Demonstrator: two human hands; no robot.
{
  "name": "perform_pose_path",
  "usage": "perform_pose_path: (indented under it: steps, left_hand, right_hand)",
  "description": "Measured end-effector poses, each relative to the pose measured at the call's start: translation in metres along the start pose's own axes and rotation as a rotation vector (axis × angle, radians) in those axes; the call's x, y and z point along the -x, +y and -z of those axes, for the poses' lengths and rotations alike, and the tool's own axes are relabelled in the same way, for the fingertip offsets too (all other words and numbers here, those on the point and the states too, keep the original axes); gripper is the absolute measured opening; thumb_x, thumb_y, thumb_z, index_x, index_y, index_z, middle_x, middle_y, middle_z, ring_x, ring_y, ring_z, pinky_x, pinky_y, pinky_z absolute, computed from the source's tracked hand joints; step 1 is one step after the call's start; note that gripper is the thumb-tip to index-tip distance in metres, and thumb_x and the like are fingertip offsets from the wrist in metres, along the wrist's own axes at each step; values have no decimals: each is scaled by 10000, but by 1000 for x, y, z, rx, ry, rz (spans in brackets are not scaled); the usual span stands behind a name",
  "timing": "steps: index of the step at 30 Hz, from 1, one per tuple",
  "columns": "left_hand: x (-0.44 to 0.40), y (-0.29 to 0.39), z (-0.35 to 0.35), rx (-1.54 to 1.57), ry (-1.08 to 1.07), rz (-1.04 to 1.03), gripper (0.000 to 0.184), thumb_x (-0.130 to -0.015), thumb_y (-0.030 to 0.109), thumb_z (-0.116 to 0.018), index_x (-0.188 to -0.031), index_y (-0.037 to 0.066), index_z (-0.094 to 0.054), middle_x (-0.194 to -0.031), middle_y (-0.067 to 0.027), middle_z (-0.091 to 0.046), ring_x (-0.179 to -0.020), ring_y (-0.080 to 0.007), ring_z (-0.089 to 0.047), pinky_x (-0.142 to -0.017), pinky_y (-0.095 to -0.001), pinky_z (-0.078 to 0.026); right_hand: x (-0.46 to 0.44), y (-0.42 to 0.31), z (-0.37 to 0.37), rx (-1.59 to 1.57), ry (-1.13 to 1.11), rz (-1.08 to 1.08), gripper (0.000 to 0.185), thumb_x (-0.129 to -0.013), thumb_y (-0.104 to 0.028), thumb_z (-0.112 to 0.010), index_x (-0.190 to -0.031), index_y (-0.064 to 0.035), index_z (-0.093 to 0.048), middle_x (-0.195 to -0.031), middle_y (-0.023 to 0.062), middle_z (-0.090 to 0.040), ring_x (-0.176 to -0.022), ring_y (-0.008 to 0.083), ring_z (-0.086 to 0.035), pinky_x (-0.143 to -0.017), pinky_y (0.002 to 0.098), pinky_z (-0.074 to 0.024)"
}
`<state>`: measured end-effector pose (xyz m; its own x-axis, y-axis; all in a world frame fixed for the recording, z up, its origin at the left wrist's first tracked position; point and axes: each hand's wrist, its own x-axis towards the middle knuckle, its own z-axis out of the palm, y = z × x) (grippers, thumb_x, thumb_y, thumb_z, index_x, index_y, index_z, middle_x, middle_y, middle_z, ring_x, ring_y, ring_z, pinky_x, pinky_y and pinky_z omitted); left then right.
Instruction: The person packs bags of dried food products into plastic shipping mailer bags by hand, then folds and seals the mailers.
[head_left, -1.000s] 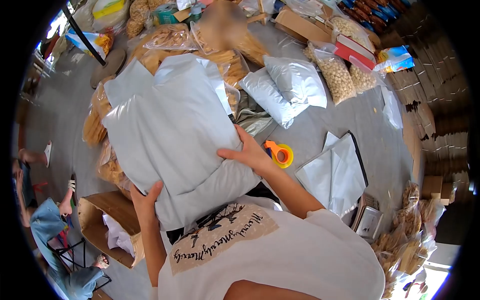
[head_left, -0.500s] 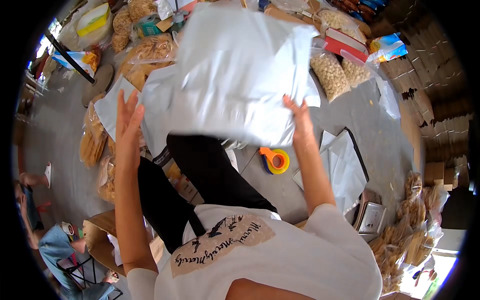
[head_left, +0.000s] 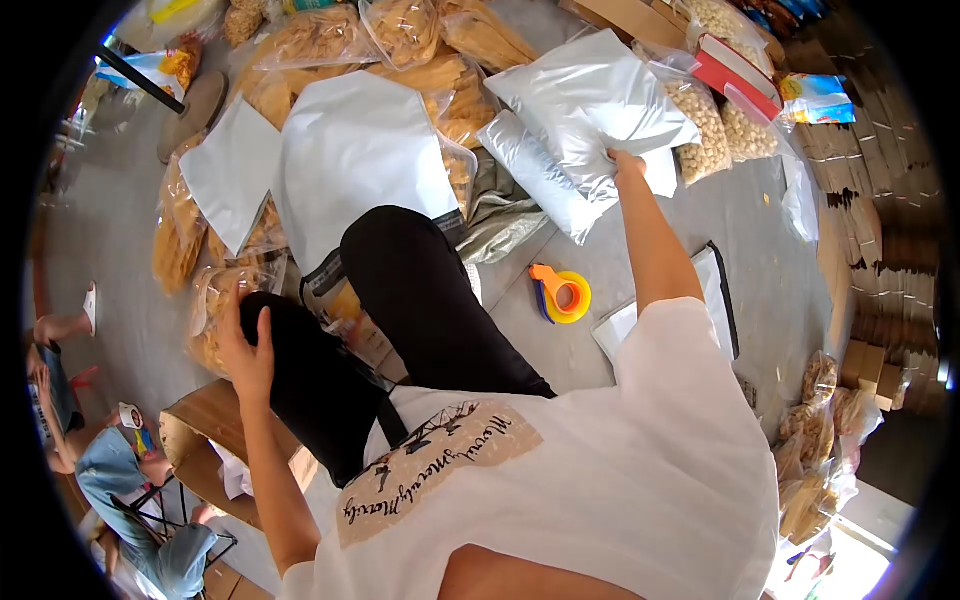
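Observation:
My right hand grips the near edge of a filled silver-grey mailer bag, which rests over other grey packages at the upper right. My left hand, fingers apart and holding nothing, is beside my black-clad knee, close to a clear bag of brown dried food. Ahead of my knees a flat grey mailer bag lies on bagged dried food, and a smaller grey sheet lies to its left.
An orange and yellow tape dispenser lies on the floor. An open cardboard box stands at lower left, near a seated person's legs. Bags of pale round snacks and a red box are at upper right.
The filled mailer bag has gone from in front of my body to the packages at upper right, my right hand still on it. My left hand has let go and moved down to my knee.

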<state>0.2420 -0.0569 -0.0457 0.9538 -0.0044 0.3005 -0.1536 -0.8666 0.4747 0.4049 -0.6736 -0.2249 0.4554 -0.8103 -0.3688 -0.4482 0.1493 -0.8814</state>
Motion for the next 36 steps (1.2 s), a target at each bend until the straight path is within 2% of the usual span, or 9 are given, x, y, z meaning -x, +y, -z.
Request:
perform_pose_path:
  steps: [2,4,5,7,12,14,22,30,36]
  left_hand:
    - [-1,0,1,-1,9,3,423,-812,119,-574,-1206,10,-469,-1078,-148,-563,-1016,-285,-516,-909,-340,-364]
    - [1,-13,4,-20,3,9,393,-819,70,-571,-1196,5,-484,-1102,-140,-558,-1045,-220,-518,-920,-305,-359]
    - [2,-17,6,-32,-11,28,348,-830,86,-564,-1164,3,-513,-1119,-136,-556,-1056,-225,-512,-929,-307,-352]
    - [3,-17,9,-24,-25,28,336,-834,98,-560,-1154,2,-522,-1127,-134,-554,-1062,-227,-508,-934,-309,-347]
    - [2,-10,12,-11,13,32,278,-816,135,-573,-1059,-2,-568,-1060,-152,-570,-1028,-298,-507,-918,-351,-349]
    - [3,-9,12,-16,18,28,277,-817,137,-571,-1058,-1,-568,-1062,-150,-569,-1027,-297,-507,-917,-352,-347]
    - [4,-6,14,-36,-12,47,278,-821,132,-564,-1065,-1,-563,-1083,-150,-558,-1036,-295,-497,-925,-354,-339]
    - [0,-4,14,0,-28,41,273,-825,118,-559,-1070,-3,-561,-1087,-138,-561,-1054,-278,-498,-940,-339,-331]
    - [-1,-2,16,1,-21,38,261,-838,101,-546,-1072,-13,-563,-1089,-131,-567,-1030,-248,-516,-917,-304,-355]
  right_hand:
    - [8,-8,6,2,-127,-87,837,-522,-215,-825,-1181,97,-415,-1145,269,-486,-1007,315,-515,-860,365,-418]
    - [50,-20,7,358,423,-104,1115,-420,-326,-860,-1306,27,-281,-1300,254,-322,-1157,326,-386,-925,412,-369]
    - [47,-16,13,226,290,-248,1350,-340,-403,-869,-1379,-48,-83,-1372,209,-181,-1249,337,-238,-971,451,-316]
    - [42,-1,6,35,272,-364,1382,-370,-406,-864,-1369,-11,4,-1321,205,-291,-1207,318,-330,-954,411,-357]
    - [30,24,-19,-417,327,-338,677,-560,-121,-804,-1104,62,-446,-1018,177,-560,-855,305,-596,-742,437,-518]
    - [23,25,-16,-616,-96,-336,905,-494,-149,-825,-1200,112,-323,-1068,217,-520,-906,316,-571,-779,378,-500]
    - [-75,-12,14,-694,-360,-184,520,-667,-214,-679,-1070,66,-503,-1019,159,-580,-892,283,-587,-796,383,-490]
    - [-36,-45,110,-543,-132,-24,492,-743,-257,-602,-1122,39,-498,-1078,158,-571,-952,270,-571,-841,351,-456]
    - [-53,72,178,-403,-126,-361,277,-847,-182,-467,-1055,-28,-566,-1090,106,-574,-1010,252,-549,-873,404,-459]
